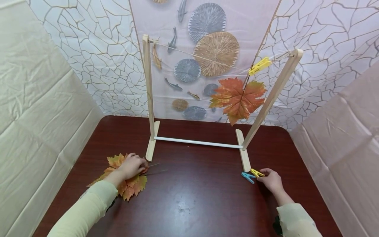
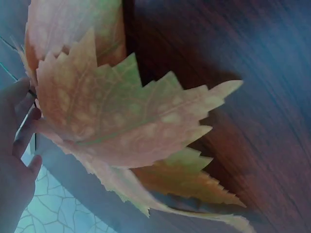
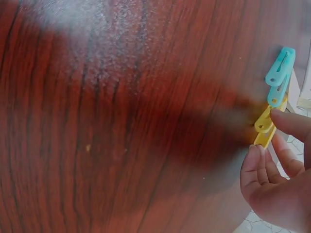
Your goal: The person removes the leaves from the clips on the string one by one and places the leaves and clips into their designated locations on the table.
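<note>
On the table's left side my left hand (image 1: 134, 166) lies over a pile of orange and green artificial maple leaves (image 1: 137, 185). In the left wrist view, its fingertips pinch a leaf (image 2: 116, 114) by the thin stem at its base. At the right, my right hand (image 1: 272, 180) pinches a yellow clothespin (image 1: 257, 173) between thumb and fingers. A blue clothespin (image 1: 248, 177) lies beside the yellow one, and the right wrist view shows both pins (image 3: 265, 127) close together. Another yellow clothespin (image 1: 260, 65) holds a large orange maple leaf (image 1: 238, 98) on the string.
A wooden frame with two posts (image 1: 149, 89) stands at the back of the dark table (image 1: 189, 191). A string (image 1: 201, 56) runs between the post tops, and a white bar (image 1: 198, 142) joins the feet. Patterned cloth (image 1: 88, 49) hangs behind.
</note>
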Demonstrator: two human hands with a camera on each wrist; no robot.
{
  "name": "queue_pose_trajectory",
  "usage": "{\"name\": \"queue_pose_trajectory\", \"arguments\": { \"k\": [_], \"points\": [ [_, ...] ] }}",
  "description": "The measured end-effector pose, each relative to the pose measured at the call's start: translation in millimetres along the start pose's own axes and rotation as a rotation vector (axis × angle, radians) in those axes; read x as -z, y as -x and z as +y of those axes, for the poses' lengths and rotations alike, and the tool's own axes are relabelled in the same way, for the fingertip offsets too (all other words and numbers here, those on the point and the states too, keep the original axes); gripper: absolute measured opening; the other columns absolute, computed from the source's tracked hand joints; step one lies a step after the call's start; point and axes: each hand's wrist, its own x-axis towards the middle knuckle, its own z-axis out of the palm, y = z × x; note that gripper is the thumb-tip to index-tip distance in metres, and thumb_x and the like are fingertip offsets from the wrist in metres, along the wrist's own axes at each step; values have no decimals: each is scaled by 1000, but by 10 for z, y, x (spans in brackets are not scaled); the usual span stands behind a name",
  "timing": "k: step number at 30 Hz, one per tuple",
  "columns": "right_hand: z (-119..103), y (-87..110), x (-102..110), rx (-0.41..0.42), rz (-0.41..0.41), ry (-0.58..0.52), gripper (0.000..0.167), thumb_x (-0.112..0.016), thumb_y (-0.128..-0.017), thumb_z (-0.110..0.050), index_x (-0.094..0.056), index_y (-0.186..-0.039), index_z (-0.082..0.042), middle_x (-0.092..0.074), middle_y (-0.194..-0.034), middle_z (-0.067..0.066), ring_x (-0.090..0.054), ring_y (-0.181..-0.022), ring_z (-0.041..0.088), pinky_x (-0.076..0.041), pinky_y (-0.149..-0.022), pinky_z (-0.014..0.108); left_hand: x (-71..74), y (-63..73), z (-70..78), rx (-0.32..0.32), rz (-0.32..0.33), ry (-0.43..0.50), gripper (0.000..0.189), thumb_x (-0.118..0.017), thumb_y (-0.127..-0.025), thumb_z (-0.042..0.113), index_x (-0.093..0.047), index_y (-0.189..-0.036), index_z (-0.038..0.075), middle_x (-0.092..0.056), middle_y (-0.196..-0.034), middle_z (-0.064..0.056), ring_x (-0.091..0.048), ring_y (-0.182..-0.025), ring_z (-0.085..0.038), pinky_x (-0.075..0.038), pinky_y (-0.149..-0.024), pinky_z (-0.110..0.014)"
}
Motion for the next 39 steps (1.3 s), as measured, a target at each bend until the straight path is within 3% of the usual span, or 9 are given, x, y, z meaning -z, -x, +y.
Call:
{"name": "queue_pose_trajectory", "arguments": {
  "k": [5, 10, 16, 18, 20, 24, 27, 30, 39],
  "points": [
    [-79, 17, 111, 13, -14, -21, 41, -66, -80, -10, -55, -113, 13, -57, -108, 32, -57, -88, 36, -47, -65, 33, -12, 6, -5, 0, 61, 45, 11, -70, -83, 16, -70, -93, 14, -69, -92, -1, -61, -88, -23, -42, -90, -52],
    [-204, 28, 330, 21, -22, -73, 45, -63, -86, -15, -51, -120, 11, -54, -117, 33, -58, -92, 36, -49, -68, 33, 79, -58, 21, 7, 86, 150, 16, -71, -82, 16, -69, -96, 9, -68, -92, -5, -61, -87, -24, -49, -79, -44],
    [-409, 12, 669, 81, -12, -190, 52, -62, -89, -22, -47, -126, 10, -52, -119, 31, -55, -73, -2, -50, -65, 21, 285, -202, 125, 6, 90, 288, 26, -69, -83, 14, -66, -106, 1, -67, -102, -13, -61, -92, -30, -50, -80, -44],
    [-494, 1, 792, 115, 5, -227, 53, -62, -90, -24, -47, -127, 9, -58, -110, 19, -51, -70, -10, -50, -65, 19, 382, -264, 181, 23, 89, 327, 31, -68, -85, 17, -65, -110, 1, -65, -110, -15, -60, -101, -32, -49, -86, -46],
    [-591, -7, 921, 148, 19, -269, 49, -62, -90, -25, -49, -125, 6, -60, -100, -2, -51, -70, -11, -50, -66, 17, 490, -330, 241, 43, 88, 362, 34, -68, -86, 20, -63, -115, 3, -63, -117, -15, -57, -111, -33, -46, -92, -47],
    [-810, -15, 1186, 204, 31, -390, 24, -64, -88, -22, -55, -110, -16, -52, -86, -29, -55, -72, -11, -50, -67, 13, 720, -478, 357, 48, 108, 428, 39, -67, -87, 23, -61, -121, 6, -60, -124, -14, -51, -120, -33, -40, -100, -49],
    [-1000, -2, 1381, 250, 39, -479, 20, -65, -88, -19, -53, -99, -29, -54, -87, -29, -57, -73, -11, -49, -66, 10, 879, -609, 435, 9, 147, 459, 41, -67, -86, 23, -60, -122, 6, -61, -124, -12, -53, -119, -32, -41, -99, -48],
    [-1213, 29, 1570, 294, 50, -529, 22, -66, -87, -15, -54, -98, -30, -56, -89, -26, -58, -74, -11, -49, -66, 9, 1045, -736, 525, -17, 184, 488, 42, -68, -86, 25, -60, -123, 7, -60, -125, -11, -52, -120, -30, -40, -100, -47],
    [-1813, 142, 2064, 331, 155, -439, 25, -65, -88, -23, -53, -108, -31, -55, -92, -27, -57, -79, -10, -49, -67, 9, 1504, -1096, 840, -59, 245, 577, 45, -67, -86, 26, -58, -126, 7, -58, -129, -12, -49, -123, -29, -35, -106, -45]
  ]
}}
